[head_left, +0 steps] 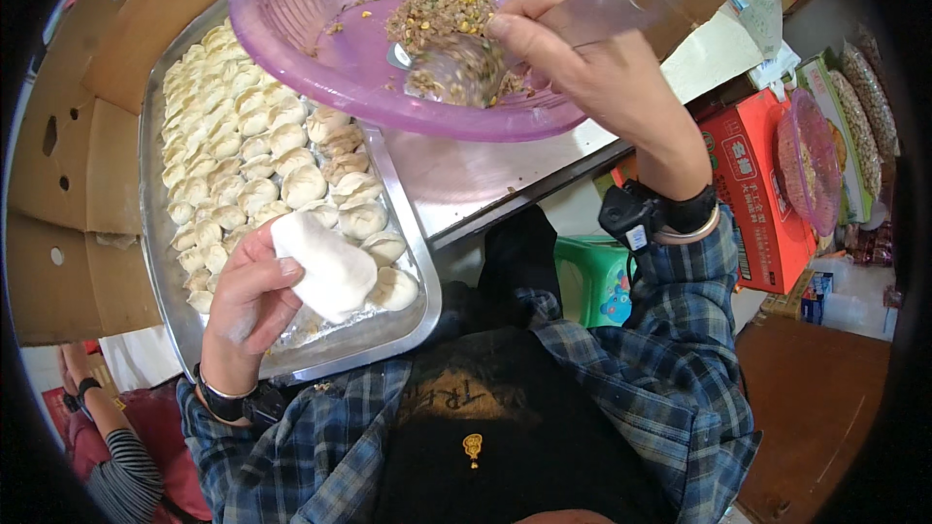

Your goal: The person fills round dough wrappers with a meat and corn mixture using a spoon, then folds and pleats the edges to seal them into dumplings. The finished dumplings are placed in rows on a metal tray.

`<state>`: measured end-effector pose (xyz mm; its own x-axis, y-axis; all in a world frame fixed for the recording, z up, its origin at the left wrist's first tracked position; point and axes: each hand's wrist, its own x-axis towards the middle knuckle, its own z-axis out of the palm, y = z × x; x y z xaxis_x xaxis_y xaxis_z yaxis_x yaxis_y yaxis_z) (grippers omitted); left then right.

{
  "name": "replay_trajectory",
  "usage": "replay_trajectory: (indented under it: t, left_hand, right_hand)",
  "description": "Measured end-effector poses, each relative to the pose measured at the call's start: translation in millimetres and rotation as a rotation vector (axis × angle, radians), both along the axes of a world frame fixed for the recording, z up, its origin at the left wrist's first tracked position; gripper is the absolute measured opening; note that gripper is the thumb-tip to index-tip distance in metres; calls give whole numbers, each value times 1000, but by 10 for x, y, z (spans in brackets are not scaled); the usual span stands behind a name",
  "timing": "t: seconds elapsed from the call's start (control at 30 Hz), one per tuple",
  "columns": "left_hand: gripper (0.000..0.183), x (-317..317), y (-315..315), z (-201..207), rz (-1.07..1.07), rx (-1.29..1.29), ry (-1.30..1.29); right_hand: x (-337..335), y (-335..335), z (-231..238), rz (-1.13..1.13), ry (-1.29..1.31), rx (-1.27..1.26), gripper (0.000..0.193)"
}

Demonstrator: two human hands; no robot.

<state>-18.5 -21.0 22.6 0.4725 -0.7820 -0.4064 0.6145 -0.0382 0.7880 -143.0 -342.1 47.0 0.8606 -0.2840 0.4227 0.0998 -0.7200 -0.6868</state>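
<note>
My left hand (250,293) pinches a white dumpling wrapper (330,267) over the near end of a metal tray (423,325). Rows of folded dumplings (254,160) fill most of that tray. In my right hand (592,73) is a clear plastic spoon (626,8) with a hole in its handle. Its blurred bowl, carrying filling, is low inside a purple plastic basin (335,85). A mound of minced filling (445,10) with yellow corn bits lies in the basin, just beyond the spoon. The wrapper looks bare on its visible face.
Cardboard (112,165) walls the tray's left side. Right of the table stand a red box (757,204), another pink-purple basket (811,163) and bagged goods. A green stool (587,277) is below the table edge. Another person's arm (112,417) shows at the lower left.
</note>
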Motion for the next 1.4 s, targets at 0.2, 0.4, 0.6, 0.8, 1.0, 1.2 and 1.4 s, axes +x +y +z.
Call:
replay_trajectory:
  t: [0.2, 0.4, 0.6, 0.8, 1.0, 1.2, 1.4]
  left_hand:
    - [54, 110, 119, -68, 32, -157, 99]
    - [73, 160, 249, -193, 142, -110, 21]
    - [72, 214, 238, -164, 79, 26, -58]
    - [59, 141, 144, -144, 97, 47, -142]
    - [48, 153, 156, -166, 113, 9, -94]
    - [42, 186, 168, -158, 64, -87, 16]
    - [44, 137, 104, -164, 104, -101, -52]
  right_hand:
    - [-195, -160, 51, -98, -221, 112, 23]
    - [-247, -280, 39, 9, -143, -233, 22]
    - [-198, -235, -1, 126, -149, -370, 18]
    - [-116, -215, -55, 319, -109, -369, 19]
    - [-228, -308, 134, 248, -37, -353, 16]
    - [-311, -335, 229, 173, -37, -360, 17]
    - [-265, -272, 65, 264, -39, -362, 17]
